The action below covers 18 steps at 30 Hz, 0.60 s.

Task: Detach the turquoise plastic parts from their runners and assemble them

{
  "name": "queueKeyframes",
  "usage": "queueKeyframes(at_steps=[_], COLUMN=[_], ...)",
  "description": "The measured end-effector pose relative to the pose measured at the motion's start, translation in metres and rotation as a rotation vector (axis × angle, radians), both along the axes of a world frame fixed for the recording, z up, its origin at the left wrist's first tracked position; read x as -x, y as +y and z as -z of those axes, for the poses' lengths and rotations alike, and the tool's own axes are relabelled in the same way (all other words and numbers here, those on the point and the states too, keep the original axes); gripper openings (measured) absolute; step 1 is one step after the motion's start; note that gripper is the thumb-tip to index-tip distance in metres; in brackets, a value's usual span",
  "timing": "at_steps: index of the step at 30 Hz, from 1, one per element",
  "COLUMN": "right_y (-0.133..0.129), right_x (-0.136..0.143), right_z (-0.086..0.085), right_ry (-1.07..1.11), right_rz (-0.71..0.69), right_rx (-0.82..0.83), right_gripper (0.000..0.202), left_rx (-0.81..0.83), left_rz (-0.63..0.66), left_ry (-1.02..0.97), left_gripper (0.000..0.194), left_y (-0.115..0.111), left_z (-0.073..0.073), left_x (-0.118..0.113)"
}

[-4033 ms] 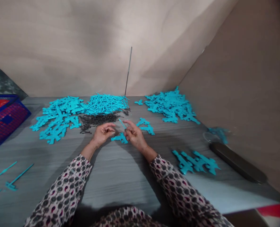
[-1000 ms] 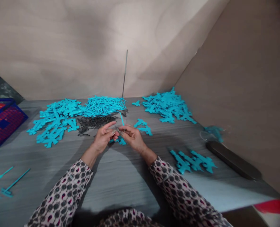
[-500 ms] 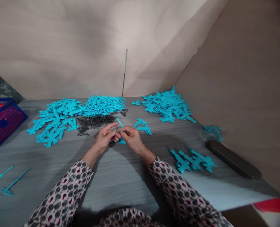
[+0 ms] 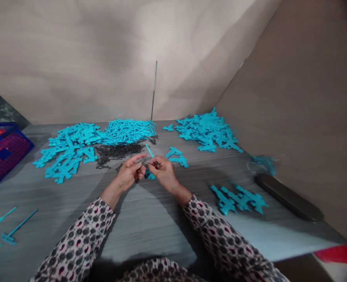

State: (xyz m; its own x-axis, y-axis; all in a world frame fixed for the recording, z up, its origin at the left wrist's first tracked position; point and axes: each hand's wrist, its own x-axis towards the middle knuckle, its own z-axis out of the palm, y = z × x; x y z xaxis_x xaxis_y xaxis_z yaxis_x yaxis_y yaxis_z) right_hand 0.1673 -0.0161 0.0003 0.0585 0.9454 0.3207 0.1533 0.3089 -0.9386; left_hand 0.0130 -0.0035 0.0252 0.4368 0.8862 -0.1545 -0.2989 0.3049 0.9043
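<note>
My left hand (image 4: 128, 172) is closed in a pinch around a small dark piece (image 4: 144, 161), too small to make out fully. Facing it, my right hand (image 4: 165, 173) has thumb and index finger pressed together at the same spot, fingertips almost touching the left ones. A thin turquoise stick (image 4: 149, 150) juts up beyond the right fingertips and looks held in that hand. Below the fingers, a turquoise plastic piece (image 4: 150, 176) shows in part; the hands hide the rest.
Behind my hands lie a heap of turquoise sticks (image 4: 129, 130) and dark pin-like parts (image 4: 119, 152). Turquoise branched pieces pile up at left (image 4: 70, 147) and right (image 4: 207, 131). A blue basket (image 4: 9, 156) stands far left; a dark elongated object (image 4: 289, 199) lies right.
My fingertips have drawn slightly apart, exposing more of the dark piece between them. The turquoise stick has shifted a little to the right.
</note>
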Motion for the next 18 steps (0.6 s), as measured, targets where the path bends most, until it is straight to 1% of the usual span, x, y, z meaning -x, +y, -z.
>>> queueKeyframes(at_steps=[3, 7, 11, 14, 16, 18], right_y=[0.000, -0.001, -0.001, -0.002, -0.002, -0.001], right_x=[-0.001, -0.002, -0.002, -0.001, -0.001, -0.001], right_z=[-0.001, -0.002, -0.003, -0.004, -0.004, -0.004], right_ry=[-0.006, -0.043, -0.039, -0.049, -0.071, -0.076], right_rz=[-0.023, -0.049, -0.082, -0.068, -0.045, -0.038], right_rx=[-0.028, -0.056, -0.057, -0.076, -0.085, -0.081], right_gripper=[0.021, 0.024, 0.025, 0.025, 0.026, 0.028], left_rx=[-0.014, -0.099, -0.196, -0.320, -0.396, -0.436], left_rz=[0.007, 0.001, -0.004, -0.087, -0.182, -0.275], left_ry=[0.044, 0.050, 0.138, 0.232, 0.296, 0.349], left_gripper=[0.054, 0.054, 0.051, 0.041, 0.035, 0.033], left_y=[0.001, 0.002, 0.004, 0.008, 0.012, 0.014], left_z=[0.002, 0.004, 0.006, 0.011, 0.017, 0.023], left_x=[0.000, 0.000, 0.000, -0.001, -0.002, -0.003])
